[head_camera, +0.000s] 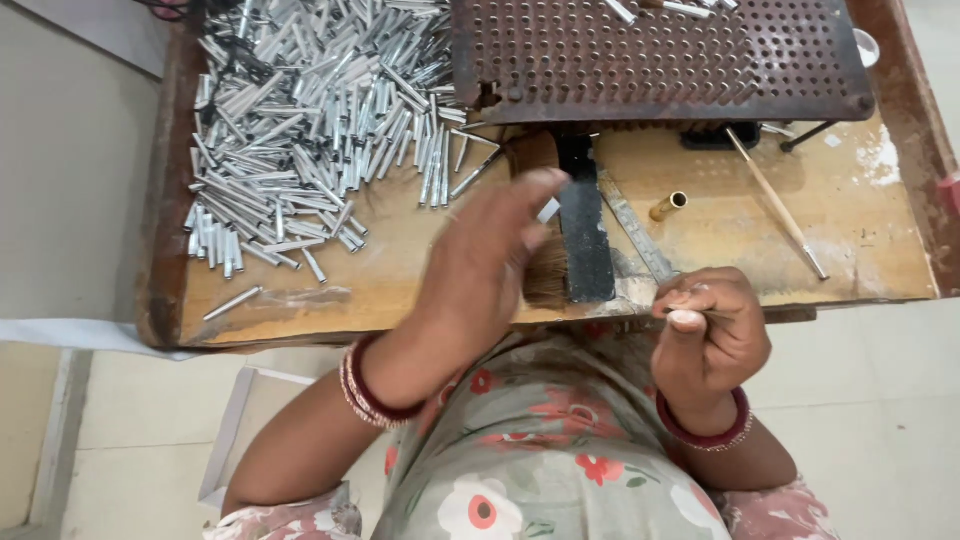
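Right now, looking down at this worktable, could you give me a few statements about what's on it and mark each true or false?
1. A big heap of silver metal tubes lies on the left part of the wooden table. True.
2. The left hand rests flat on the perforated plate. False: it is raised in front of the table, blurred, clear of the plate.
3. The right hand pinches a thin tuft of bristles. True.
4. The brass tube stands upright in the plate. False: it lies on its side on the wood.
5. A thin stick lies slantwise on the table's right part. True.
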